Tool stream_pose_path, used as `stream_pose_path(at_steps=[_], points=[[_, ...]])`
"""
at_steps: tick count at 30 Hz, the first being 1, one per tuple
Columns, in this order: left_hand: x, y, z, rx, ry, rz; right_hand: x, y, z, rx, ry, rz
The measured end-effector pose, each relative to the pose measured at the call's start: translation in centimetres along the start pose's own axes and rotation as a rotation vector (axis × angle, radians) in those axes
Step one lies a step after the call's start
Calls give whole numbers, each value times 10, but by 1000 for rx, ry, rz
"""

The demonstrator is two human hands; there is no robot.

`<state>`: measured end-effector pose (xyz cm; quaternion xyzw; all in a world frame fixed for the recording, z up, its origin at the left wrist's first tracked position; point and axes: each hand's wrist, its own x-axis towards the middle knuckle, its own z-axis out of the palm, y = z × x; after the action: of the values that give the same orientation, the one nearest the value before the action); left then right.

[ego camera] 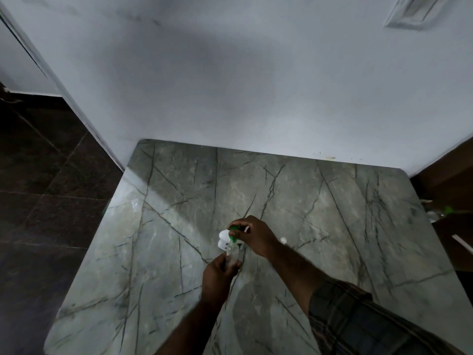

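Note:
A small clear plastic bottle (231,253) stands over the grey veined marble tabletop (307,213). My left hand (217,278) grips the bottle's body from below. My right hand (253,237) pinches its green cap (233,230) from above with curled fingers. Just behind the bottle, a white object (223,239) with dark markings is partly hidden by the bottle and my right hand.
A white wall (230,85) rises directly behind the table. Dark tiled floor (38,188) lies to the left. At the right edge, past the table, another clear bottle with a green cap (444,212) lies beside brown furniture (450,175).

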<state>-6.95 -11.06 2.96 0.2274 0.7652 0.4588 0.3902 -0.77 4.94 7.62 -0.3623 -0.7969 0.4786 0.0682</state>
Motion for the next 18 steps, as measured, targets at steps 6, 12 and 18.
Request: stream_pose_path(at_steps=[6,12,18], points=[[0,3,-2,-44,-22,-1,2,-6,-5,33,5,-1],[0,3,-2,11,-20,-9,0,-3,-1,-51,2,-15],[1,7,-4,15,-15,8,1,-10,-5,-48,14,-16]])
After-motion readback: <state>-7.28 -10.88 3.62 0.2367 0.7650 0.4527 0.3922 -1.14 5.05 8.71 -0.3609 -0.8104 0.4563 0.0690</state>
